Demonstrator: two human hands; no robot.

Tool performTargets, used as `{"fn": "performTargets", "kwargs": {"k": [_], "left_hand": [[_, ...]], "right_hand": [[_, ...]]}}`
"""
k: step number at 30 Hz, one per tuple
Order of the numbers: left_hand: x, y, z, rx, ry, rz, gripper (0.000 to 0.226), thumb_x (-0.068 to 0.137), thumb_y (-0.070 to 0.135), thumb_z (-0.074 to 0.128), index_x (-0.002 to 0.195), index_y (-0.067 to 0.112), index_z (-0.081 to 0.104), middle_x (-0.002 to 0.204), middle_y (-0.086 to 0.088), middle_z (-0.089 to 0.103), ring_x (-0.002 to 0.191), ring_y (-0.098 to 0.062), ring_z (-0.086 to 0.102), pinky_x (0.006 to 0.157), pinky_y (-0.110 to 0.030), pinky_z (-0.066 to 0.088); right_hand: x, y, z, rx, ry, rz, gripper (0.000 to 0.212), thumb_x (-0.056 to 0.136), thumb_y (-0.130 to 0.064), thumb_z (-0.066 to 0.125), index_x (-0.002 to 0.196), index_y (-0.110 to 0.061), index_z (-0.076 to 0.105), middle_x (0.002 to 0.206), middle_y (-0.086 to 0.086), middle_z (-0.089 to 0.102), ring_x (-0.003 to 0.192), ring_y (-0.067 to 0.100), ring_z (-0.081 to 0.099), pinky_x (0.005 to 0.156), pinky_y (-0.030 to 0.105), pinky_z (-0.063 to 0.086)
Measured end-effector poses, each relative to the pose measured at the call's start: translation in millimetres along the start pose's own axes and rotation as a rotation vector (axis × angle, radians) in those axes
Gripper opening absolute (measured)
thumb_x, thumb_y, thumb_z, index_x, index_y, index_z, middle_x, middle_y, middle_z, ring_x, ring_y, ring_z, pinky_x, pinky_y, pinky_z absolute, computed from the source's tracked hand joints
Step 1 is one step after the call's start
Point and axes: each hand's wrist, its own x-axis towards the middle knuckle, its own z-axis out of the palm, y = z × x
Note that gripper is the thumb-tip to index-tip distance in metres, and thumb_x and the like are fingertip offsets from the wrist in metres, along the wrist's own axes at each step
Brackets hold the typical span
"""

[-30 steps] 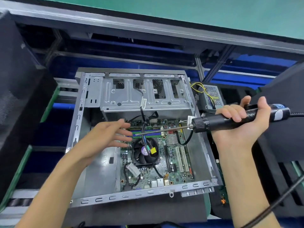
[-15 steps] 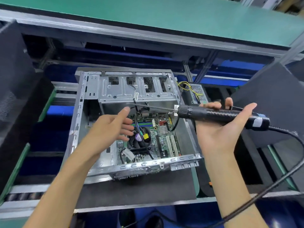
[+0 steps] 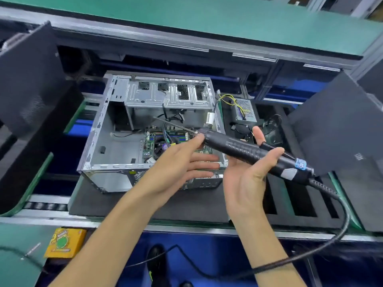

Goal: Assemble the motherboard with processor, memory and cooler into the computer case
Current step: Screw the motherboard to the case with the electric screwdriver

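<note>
Both hands hover in front of the open computer case (image 3: 116,139): the right hand (image 3: 246,172), palm up with fingers loosely spread, cradles the electric screwdriver (image 3: 248,151), while the left hand (image 3: 178,164), fingers straight, touches its front end with the thumb. Its long axis runs from lower right to upper left, bit aimed over the motherboard (image 3: 153,141), which lies flat inside the case just beyond the left hand, the nearer one.
</note>
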Motion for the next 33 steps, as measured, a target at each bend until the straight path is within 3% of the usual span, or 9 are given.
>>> {"fn": "performTargets", "kwargs": {"k": [4,8,11,14,18,20,23,26,33], "left_hand": [[-27.4,-14.3,12.3,-0.075,0.043,0.069,0.035,0.098,0.041,0.055,0.112,0.011,0.069,0.106,-0.020,0.073,0.102,-0.031,0.071,0.088,-0.040,0.058],[-60.9,-23.9,8.0,-0.099,0.235,0.084,0.045,0.094,0.035,0.064,0.120,-0.001,0.061,0.100,-0.021,0.073,0.085,-0.032,0.073,0.070,-0.035,0.060],[-91.6,-31.3,-9.6,-0.102,0.368,0.096,0.039,0.094,0.029,0.065,0.120,0.001,0.061,0.096,-0.018,0.072,0.077,-0.029,0.071,0.064,-0.033,0.058],[-124.4,-39.0,-32.1,-0.074,0.479,0.115,0.037,0.093,0.025,0.065,0.121,0.002,0.059,0.098,-0.023,0.071,0.074,-0.030,0.070,0.062,-0.036,0.058],[-167.3,-55.4,-65.2,-0.077,0.636,0.169,0.035,0.093,0.020,0.065,0.124,0.008,0.057,0.090,-0.018,0.071,0.063,-0.024,0.066,0.056,-0.037,0.055],[-188.7,-65.3,-85.0,-0.094,0.690,0.180,0.031,0.093,0.020,0.064,0.122,0.010,0.060,0.090,-0.014,0.071,0.065,-0.024,0.065,0.056,-0.036,0.055],[-221.4,-80.7,-118.6,-0.109,0.770,0.164,0.028,0.093,0.019,0.062,0.120,0.013,0.062,0.091,-0.013,0.073,0.069,-0.025,0.065,0.057,-0.033,0.055],[-253.7,-99.0,-152.9,-0.142,0.875,0.152,0.032,0.092,0.016,0.063,0.124,0.013,0.060,0.085,-0.012,0.072,0.060,-0.021,0.065,0.053,-0.031,0.054],[-309.5,-150.8,-236.1,-0.225,1.108,0.109,0.043,0.091,0.014,0.067,0.132,0.018,0.054,0.082,-0.013,0.073,0.062,-0.020,0.065,0.061,-0.043,0.061]], "right_hand": [[-34.3,11.2,-20.8,-0.258,-0.214,-0.123,0.080,0.075,-0.081,0.060,0.139,-0.033,0.054,0.140,0.013,0.057,0.136,0.030,0.050,0.118,0.043,0.032],[-67.9,24.1,-28.4,-0.418,-0.362,-0.098,0.070,0.072,-0.086,0.059,0.130,-0.047,0.054,0.129,-0.018,0.064,0.132,0.020,0.053,0.105,0.019,0.041],[-84.7,36.4,-16.8,-0.498,-0.564,-0.145,0.085,0.077,-0.068,0.071,0.147,-0.036,0.036,0.124,0.001,0.061,0.118,0.032,0.060,0.098,0.039,0.051],[-88.5,43.6,-2.0,-0.566,-0.812,0.129,0.061,0.090,-0.046,0.069,0.142,-0.024,0.044,0.109,0.008,0.060,0.121,0.048,0.056,0.104,0.057,0.045],[-114.6,76.5,20.3,-0.617,-0.913,0.542,0.066,0.079,-0.082,0.056,0.114,-0.027,0.066,0.114,0.002,0.066,0.117,0.030,0.058,0.104,0.050,0.045],[-134.8,89.8,20.4,-0.636,-1.074,0.453,0.032,0.087,-0.064,0.063,0.114,-0.047,0.067,0.114,-0.012,0.065,0.106,0.013,0.060,0.095,0.032,0.053],[-152.9,110.2,28.8,-0.709,-1.327,0.151,0.062,0.094,-0.009,0.070,0.145,-0.036,0.047,0.124,0.000,0.053,0.114,0.012,0.054,0.091,0.019,0.048],[-173.9,137.7,51.7,-0.728,-1.344,0.054,0.056,0.096,0.003,0.061,0.144,-0.021,0.049,0.116,0.002,0.058,0.111,0.017,0.057,0.090,0.025,0.050],[-240.0,211.0,103.6,-0.671,-1.322,0.224,0.037,0.099,-0.009,0.058,0.128,-0.032,0.060,0.099,-0.012,0.063,0.098,0.009,0.061,0.082,0.019,0.051]]}}
